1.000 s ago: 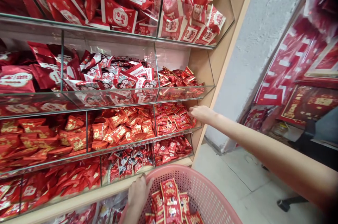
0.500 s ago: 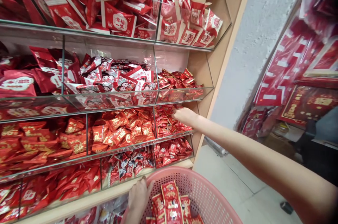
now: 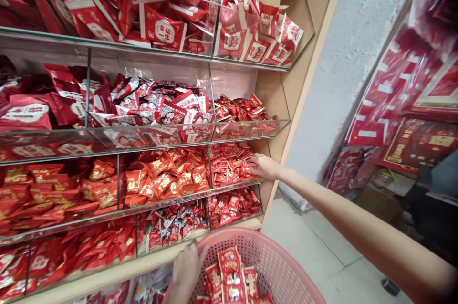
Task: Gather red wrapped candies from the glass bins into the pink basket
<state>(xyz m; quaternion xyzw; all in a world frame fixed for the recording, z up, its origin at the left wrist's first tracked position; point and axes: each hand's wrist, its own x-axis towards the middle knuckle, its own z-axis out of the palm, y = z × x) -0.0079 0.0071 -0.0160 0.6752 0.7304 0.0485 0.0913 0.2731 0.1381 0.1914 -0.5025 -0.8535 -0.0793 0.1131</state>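
Note:
My right hand [image 3: 264, 166] reaches into the right-end compartment of the third shelf from the top. Its fingers are apart and stretched over the right side of small red candy packets [image 3: 229, 166]; no packet shows in its grasp. At the bottom, my left hand [image 3: 186, 266] is closed over the left rim of a pink plastic basket [image 3: 286, 258] with a perforated wall. Part of its grip is hidden behind the rim. Inside the basket lie several red and gold packets [image 3: 230, 261], some stacked in the middle.
Glass dividers and ledges split the wooden shelf unit [image 3: 304, 79] into compartments of red packets. Larger red bags [image 3: 164, 29] fill the upper shelf. A grey wall [image 3: 332, 51] and tiled floor [image 3: 311, 232] are on the right, with red packaged goods [image 3: 375, 94] beyond.
My right hand has moved right and slightly down within the compartment, and its fingers have spread. My left hand stays on the basket rim. The view has shifted slightly.

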